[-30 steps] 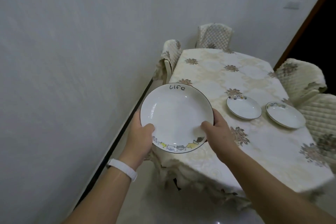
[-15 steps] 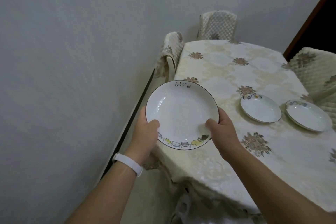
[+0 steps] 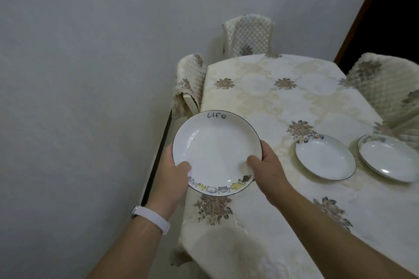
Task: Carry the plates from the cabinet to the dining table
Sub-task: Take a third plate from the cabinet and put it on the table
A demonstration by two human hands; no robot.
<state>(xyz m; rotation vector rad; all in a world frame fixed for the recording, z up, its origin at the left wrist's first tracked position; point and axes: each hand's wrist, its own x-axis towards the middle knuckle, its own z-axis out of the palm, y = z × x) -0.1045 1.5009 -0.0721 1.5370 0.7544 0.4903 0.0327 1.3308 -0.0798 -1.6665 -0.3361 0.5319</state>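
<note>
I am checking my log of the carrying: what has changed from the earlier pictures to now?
The held plate has been carried forward and now hangs over the near left corner of the dining table. Left hand and right hand still grip its rim; nothing was let go. The middle plate and the right plate lie unmoved.

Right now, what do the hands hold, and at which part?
The white plate, by its rim: left hand at the near-left edge, right hand at the near-right, thumbs on top.
</note>
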